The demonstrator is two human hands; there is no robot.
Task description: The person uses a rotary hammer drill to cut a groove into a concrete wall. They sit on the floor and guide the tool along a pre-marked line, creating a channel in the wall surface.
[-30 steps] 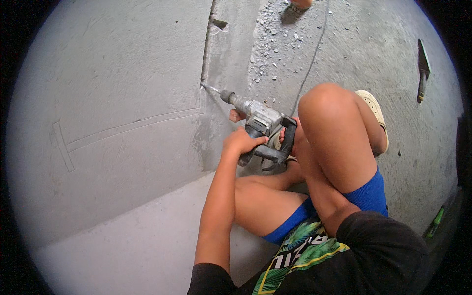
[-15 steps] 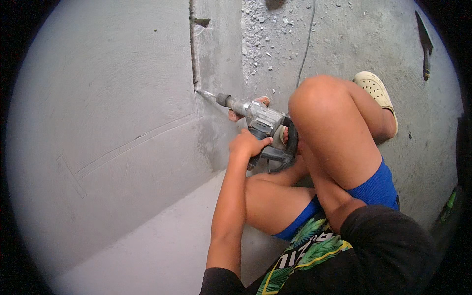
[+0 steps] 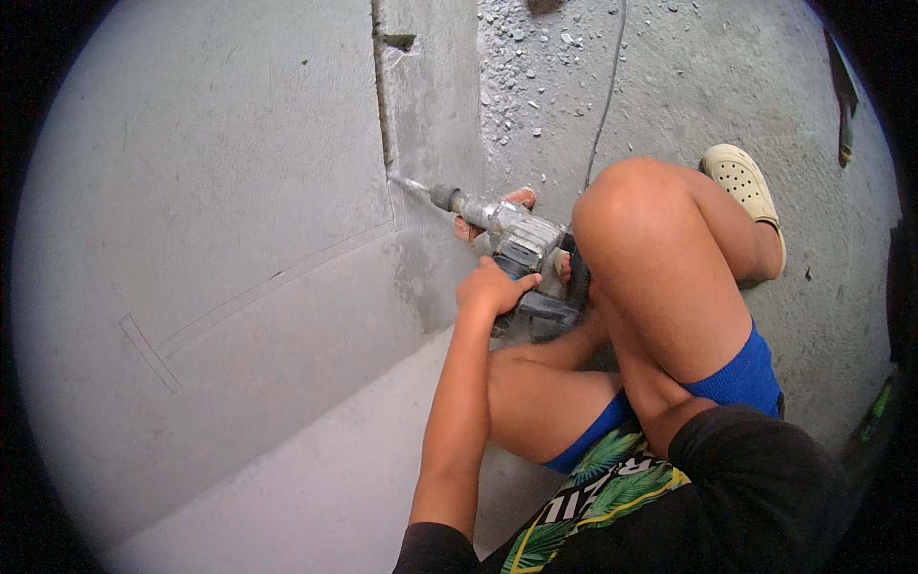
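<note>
A rotary hammer [image 3: 528, 235] with a grey metal body and black grips lies slanted across the middle of the view. My left hand [image 3: 492, 289] is wrapped round its black side handle. From the tool's front, the steel chisel bit [image 3: 411, 184] reaches to the lower end of a narrow groove [image 3: 384, 105] cut in the grey wall [image 3: 220, 172]. My right forearm [image 3: 626, 354] passes between my legs toward the rear handle [image 3: 579, 277]. My raised knee hides the right hand, so its grip does not show.
Pencilled lines [image 3: 277, 277] run across the wall below the groove. Grey rubble [image 3: 507, 77] covers the floor along the wall, beside a power cord [image 3: 604, 115]. Reddish pieces [image 3: 519, 197] show behind the hammer. A dark trowel-like tool [image 3: 843, 100] lies far right, beyond my clog [image 3: 741, 182].
The whole view has shifted slightly, so everything appears a little farther right. My left hand keeps its hold, and the bit stays at the groove's lower end.
</note>
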